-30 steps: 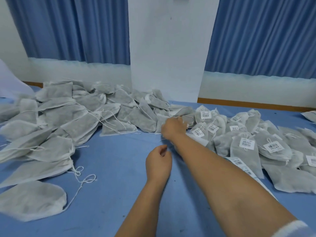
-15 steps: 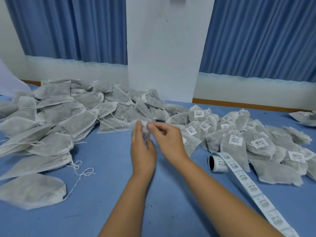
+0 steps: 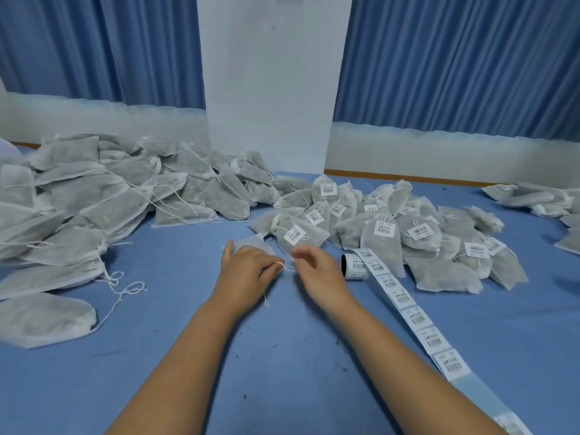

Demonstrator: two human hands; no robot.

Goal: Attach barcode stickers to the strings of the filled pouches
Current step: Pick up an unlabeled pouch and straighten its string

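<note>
Head view: a small grey non-woven pouch [image 3: 251, 242] lies on the blue table cover [image 3: 175, 309], half under the left hand [image 3: 246, 270], which is palm down and pinches its thin white drawstring [image 3: 283, 265]. The right hand [image 3: 318, 271] hovers just beside that string, fingers loosely curled and blurred; whether it holds anything I can't tell. A roll of white barcode stickers [image 3: 356, 266] lies near its right side.

Curtains: pleated blue curtains [image 3: 103, 48] hang at the left and right of the far wall.
Centre: a plain white column [image 3: 270, 89] stands between them.
Lower wall: a pale band [image 3: 439, 152] runs beneath the curtains, with a brown wooden strip [image 3: 408, 178] at its foot.
Surface: a blue work surface [image 3: 282, 372] with small dark flecks.
Light: soft, even, bluish.
</note>
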